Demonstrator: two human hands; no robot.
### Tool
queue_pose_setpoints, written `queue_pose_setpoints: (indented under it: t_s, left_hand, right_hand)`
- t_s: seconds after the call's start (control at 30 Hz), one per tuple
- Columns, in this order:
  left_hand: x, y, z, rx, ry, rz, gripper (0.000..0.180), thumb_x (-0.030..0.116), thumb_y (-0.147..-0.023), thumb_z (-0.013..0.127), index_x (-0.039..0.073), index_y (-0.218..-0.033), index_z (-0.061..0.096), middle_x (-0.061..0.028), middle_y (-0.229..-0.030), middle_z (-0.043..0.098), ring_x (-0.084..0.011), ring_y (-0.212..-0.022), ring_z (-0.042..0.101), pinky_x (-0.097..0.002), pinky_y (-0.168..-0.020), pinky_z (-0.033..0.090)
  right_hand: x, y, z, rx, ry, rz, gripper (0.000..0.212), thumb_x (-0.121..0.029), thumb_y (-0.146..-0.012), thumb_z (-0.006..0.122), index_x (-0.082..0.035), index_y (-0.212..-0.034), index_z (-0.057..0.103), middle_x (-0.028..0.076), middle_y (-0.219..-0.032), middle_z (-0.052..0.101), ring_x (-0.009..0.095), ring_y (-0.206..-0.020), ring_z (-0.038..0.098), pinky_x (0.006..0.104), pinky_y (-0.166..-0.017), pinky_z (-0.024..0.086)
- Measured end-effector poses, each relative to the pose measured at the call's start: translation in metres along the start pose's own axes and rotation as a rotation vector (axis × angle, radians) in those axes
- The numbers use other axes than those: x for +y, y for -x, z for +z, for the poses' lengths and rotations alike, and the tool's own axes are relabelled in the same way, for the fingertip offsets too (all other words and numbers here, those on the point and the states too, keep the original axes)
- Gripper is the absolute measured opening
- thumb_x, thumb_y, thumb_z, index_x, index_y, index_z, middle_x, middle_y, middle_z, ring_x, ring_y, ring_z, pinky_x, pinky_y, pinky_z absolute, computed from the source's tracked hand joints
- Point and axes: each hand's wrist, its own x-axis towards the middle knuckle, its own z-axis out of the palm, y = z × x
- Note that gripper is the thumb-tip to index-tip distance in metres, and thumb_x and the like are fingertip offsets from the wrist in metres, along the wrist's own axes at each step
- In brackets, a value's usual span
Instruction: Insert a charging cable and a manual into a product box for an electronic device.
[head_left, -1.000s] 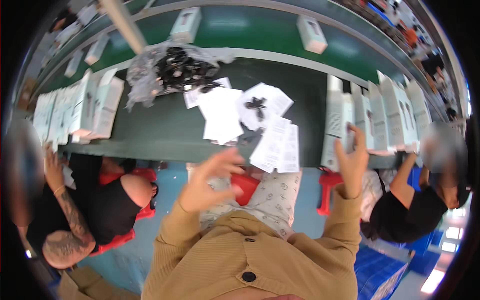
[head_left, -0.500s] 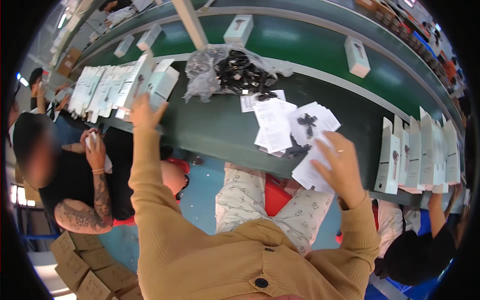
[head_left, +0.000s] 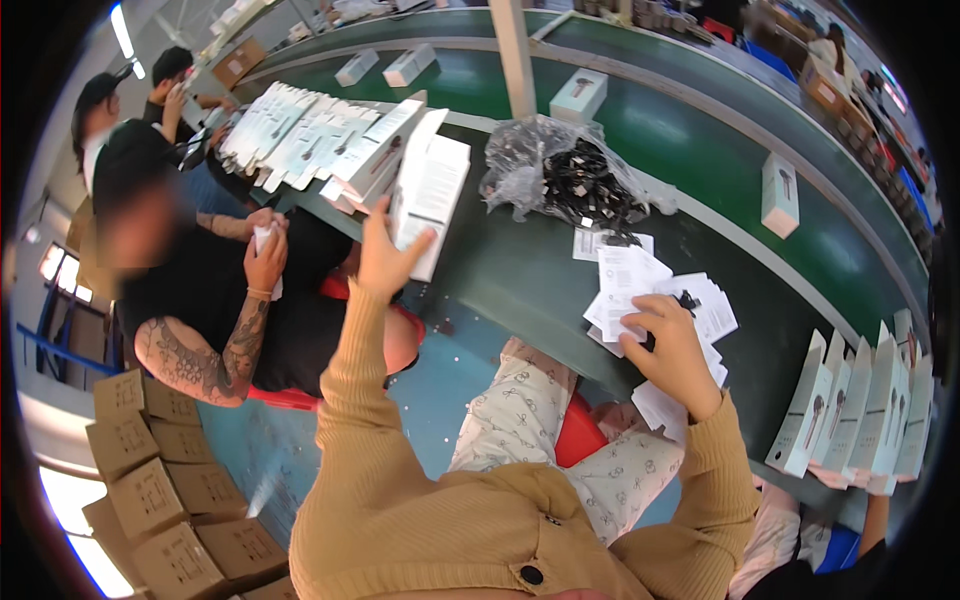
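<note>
A dark green counter [head_left: 520,270] carries a clear plastic bag of black cables [head_left: 570,180]. At its near edge, the left hand [head_left: 385,262] holds a tall white cardboard box [head_left: 430,200]; the right hand's [head_left: 672,350] grip pinches white paper leaflets [head_left: 630,285].

I'm looking down on a factory packing line. A long green conveyor belt [head_left: 700,130] curves across the far side, carrying spaced white boxes [head_left: 781,194]. Rows of identical white cartons [head_left: 300,135] line the dark workbench [head_left: 520,270], brown shipping cartons [head_left: 150,480] are stacked near left, and other seated workers [head_left: 190,290] sit along the bench.
</note>
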Motion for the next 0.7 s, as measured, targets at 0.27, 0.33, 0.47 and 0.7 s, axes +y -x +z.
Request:
queue_pose_setpoints:
  t_s: [0.27, 0.33, 0.47, 0.7]
  left_hand:
    - [0.078, 0.146, 0.009, -0.524, 1.464, -0.468, 0.073, 0.039, -0.086, 0.057, 0.003, -0.142, 0.026, -0.0094, -0.139, 0.041, -0.0201, -0.129, 0.039, -0.0344, -0.107, 0.031]
    - [0.09, 0.169, 0.017, -0.609, 1.595, -0.623, 0.072, 0.044, -0.084, 0.05, 0.004, -0.141, 0.029, -0.0102, -0.14, 0.04, -0.0207, -0.127, 0.041, -0.0365, -0.107, 0.031]
    - [0.102, 0.184, 0.044, -0.849, 1.94, -0.623, 0.075, 0.054, -0.085, 0.052, 0.008, -0.141, 0.03, -0.0143, -0.136, 0.042, -0.0273, -0.122, 0.046, -0.0416, -0.101, 0.038]
    - [0.109, 0.193, 0.044, -0.974, 1.785, -0.579, 0.093, 0.051, -0.073, 0.07, 0.008, -0.143, 0.026, -0.0217, -0.136, 0.043, -0.0352, -0.118, 0.05, -0.045, -0.096, 0.044]
  right_hand:
    - [-0.014, -0.006, 0.013, 0.115, 0.163, -0.03, 0.025, -0.021, -0.071, 0.074, -0.004, -0.088, 0.067, 0.011, -0.093, 0.057, 0.029, -0.095, 0.052, 0.0412, -0.082, 0.037]
    - [-0.015, -0.012, 0.015, 0.115, 0.169, -0.076, 0.019, -0.017, -0.074, 0.071, -0.004, -0.086, 0.066, 0.011, -0.089, 0.057, 0.029, -0.091, 0.053, 0.0408, -0.079, 0.038]
    - [-0.016, -0.016, 0.017, 0.118, 0.193, -0.173, 0.005, -0.008, -0.079, 0.065, -0.003, -0.079, 0.064, 0.011, -0.079, 0.056, 0.03, -0.079, 0.054, 0.0394, -0.068, 0.042]
    - [-0.021, -0.012, 0.011, 0.056, 0.185, -0.148, 0.007, -0.008, -0.078, 0.066, -0.003, -0.074, 0.062, 0.011, -0.072, 0.056, 0.029, -0.069, 0.056, 0.0381, -0.057, 0.044]
